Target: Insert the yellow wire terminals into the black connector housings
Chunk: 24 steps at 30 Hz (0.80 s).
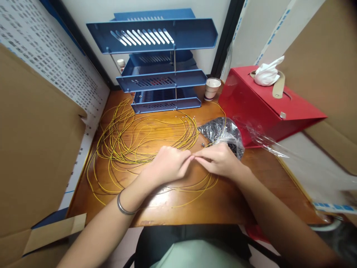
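Note:
My left hand (171, 163) and my right hand (219, 158) meet fingertip to fingertip above the middle of the wooden table (237, 197). Both are pinched closed; whatever sits between the fingertips is too small to make out. Loops of thin yellow and dark wire (111, 139) spread across the table to the left of and behind my left hand, and more strands pass beneath both hands. Just behind my right hand lies a clear plastic bag (223, 128) with dark contents. A small metallic piece (203, 144) rests beside the bag.
A blue tiered tray rack (161, 80) stands at the back, with a paper cup (212, 88) to its right. At the right is a red box (251, 108) with a tissue (267, 73) on top. Cardboard (36, 130) borders the left side.

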{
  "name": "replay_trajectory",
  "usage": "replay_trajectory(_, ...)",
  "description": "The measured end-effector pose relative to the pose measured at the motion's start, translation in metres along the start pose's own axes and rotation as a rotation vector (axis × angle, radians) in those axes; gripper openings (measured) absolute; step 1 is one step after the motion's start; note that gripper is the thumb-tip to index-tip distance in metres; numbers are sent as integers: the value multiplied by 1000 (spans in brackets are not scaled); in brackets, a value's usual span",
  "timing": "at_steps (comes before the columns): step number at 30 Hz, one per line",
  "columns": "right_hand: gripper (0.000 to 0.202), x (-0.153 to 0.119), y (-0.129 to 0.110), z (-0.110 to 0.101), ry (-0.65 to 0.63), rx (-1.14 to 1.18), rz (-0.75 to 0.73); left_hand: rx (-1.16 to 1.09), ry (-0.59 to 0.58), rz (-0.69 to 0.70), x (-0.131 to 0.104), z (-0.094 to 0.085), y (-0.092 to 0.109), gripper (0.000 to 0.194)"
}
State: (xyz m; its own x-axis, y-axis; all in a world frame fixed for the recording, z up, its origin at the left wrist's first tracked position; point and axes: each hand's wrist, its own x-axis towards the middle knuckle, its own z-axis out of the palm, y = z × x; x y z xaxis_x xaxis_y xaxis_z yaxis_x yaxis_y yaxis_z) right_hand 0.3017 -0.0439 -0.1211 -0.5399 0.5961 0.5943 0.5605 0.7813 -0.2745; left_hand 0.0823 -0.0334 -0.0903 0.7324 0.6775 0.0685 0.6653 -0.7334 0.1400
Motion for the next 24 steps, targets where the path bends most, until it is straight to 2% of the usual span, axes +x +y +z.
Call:
replay_trajectory(3,18,-3,10,-2,1,7,31,-17,-43,61,-1,-3,1,40)
replay_trajectory(6,15,-7,23,-8,42,-63,157,4,-54,58,-1,-6,1,40)
replay_trajectory(8,16,-7,23,-9,58,-71,210,18,-52,37,-1,-7,1,38)
replay_trajectory(10,25,-6,16,-6,44,-25,194,25,-46,12,0,-6,1,37)
replay_trajectory(15,18,-3,7,0,0,26,34,12,-48,17,-1,-4,-1,37)
replay_trajectory(20,17,-6,23,-12,72,-81,181,21,-19,43,-2,-10,-13,35)
replay_trajectory(22,14,-7,20,-11,90,-88,233,28,-2,23,-2,-10,-17,34)
replay_trajectory(24,24,-5,11,-5,94,-41,217,28,2,12,-1,-9,-19,33)
